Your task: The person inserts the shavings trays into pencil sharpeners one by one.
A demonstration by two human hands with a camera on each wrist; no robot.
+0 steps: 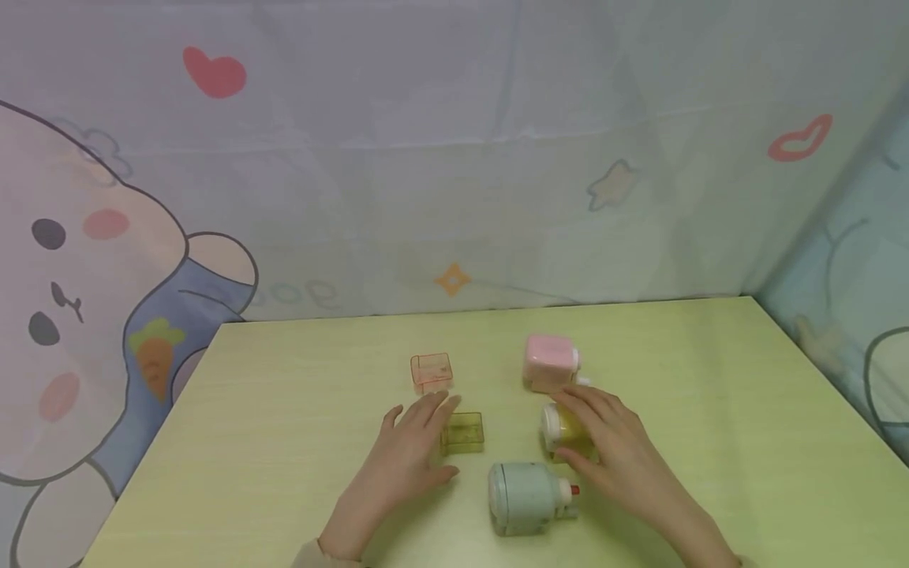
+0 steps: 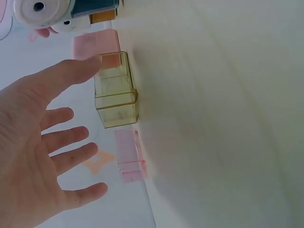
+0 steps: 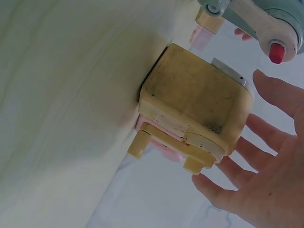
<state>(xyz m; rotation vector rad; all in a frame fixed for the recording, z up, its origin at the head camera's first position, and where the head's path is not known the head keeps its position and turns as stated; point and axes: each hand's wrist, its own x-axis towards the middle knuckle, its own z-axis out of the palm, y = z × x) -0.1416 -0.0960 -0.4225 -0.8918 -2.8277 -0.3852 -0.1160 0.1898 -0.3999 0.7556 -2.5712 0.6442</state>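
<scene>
My left hand is spread beside a clear yellow drawer box, thumb and fingers apart. In the left wrist view the thumb tip overlaps that box; contact is unclear. Over a yellow hand-crank pencil sharpener hovers my right hand. Its fingers are loosely bent around the sharpener in the right wrist view, without a visible pinch; whether fingertips touch it cannot be told. The hand partly hides this sharpener in the head view. Between the forearms lies a grey-green crank sharpener with a red-tipped handle.
A pink sharpener stands behind the yellow one. Beyond the left fingertips is a clear pink drawer box. The pale yellow-green table reaches back to a printed cloth backdrop.
</scene>
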